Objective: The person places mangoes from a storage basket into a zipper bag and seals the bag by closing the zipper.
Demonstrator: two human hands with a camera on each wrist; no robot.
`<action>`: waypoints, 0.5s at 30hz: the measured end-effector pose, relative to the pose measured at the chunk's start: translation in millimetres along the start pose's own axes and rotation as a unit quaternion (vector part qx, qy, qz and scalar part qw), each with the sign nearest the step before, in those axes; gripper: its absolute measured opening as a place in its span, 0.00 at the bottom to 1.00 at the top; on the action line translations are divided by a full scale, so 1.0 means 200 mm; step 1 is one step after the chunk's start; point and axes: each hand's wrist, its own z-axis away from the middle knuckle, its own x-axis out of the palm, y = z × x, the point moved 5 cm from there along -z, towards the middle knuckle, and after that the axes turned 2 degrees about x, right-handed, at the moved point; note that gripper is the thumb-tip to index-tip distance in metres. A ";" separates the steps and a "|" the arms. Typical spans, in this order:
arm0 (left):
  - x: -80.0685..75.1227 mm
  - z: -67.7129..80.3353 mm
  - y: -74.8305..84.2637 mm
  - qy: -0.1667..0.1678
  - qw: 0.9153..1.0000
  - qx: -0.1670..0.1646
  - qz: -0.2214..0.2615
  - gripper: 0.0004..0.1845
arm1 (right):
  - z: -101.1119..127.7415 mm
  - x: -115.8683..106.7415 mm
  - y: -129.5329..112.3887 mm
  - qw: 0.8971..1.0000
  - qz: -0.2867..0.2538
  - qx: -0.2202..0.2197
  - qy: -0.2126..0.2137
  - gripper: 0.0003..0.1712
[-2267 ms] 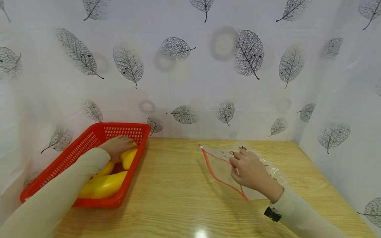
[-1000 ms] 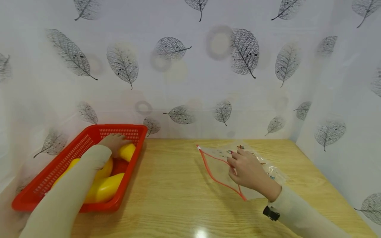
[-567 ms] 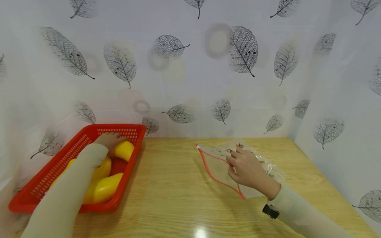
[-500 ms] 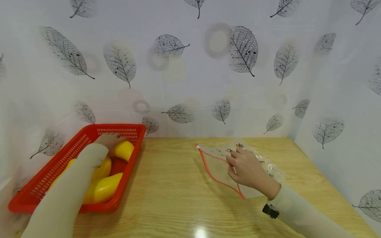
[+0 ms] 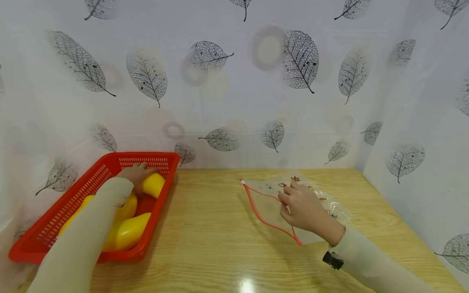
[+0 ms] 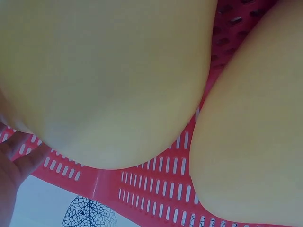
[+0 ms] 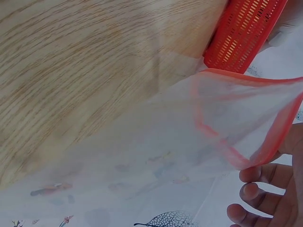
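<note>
The yellow fruit (image 5: pixel 153 185) your left hand (image 5: pixel 134 174) reaches for lies at the far end of the red basket (image 5: pixel 47 232), close to the end wall, on top of the other yellow pieces (image 5: pixel 126 232) and a red one (image 5: pixel 145 204). Your fingers curve over its far side, between it and the slotted wall, so you are getting behind it rather than pressing it down; the left wrist view shows the fruit (image 6: pixel 109 80) right against the camera with fingertips (image 6: pixel 21 158) touching the red mesh (image 6: pixel 156 184) beneath. That reads as a grasp closing round the fruit, though a full grip is hidden by your sleeve.

Well apart, on the right of the wooden table (image 5: pixel 220 252), your right hand (image 5: pixel 302 207) pinches the upper lip of the clear zip bag (image 5: pixel 271 203) by its red seal strip. Holding that lip up keeps the mouth gaping toward the basket, which the right wrist view confirms: the red rim (image 7: pixel 246 156) stands open in a loop, curled fingers (image 7: pixel 258 191) behind it, the basket's end (image 7: pixel 244 33) in line beyond. The bag's printed body lies flat on the wood.
</note>
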 end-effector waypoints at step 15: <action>0.00 -0.01 0.01 -0.012 1.000 0.000 0.021 0.49 | 0.00 0.01 0.00 1.000 -0.007 0.003 -0.004 0.09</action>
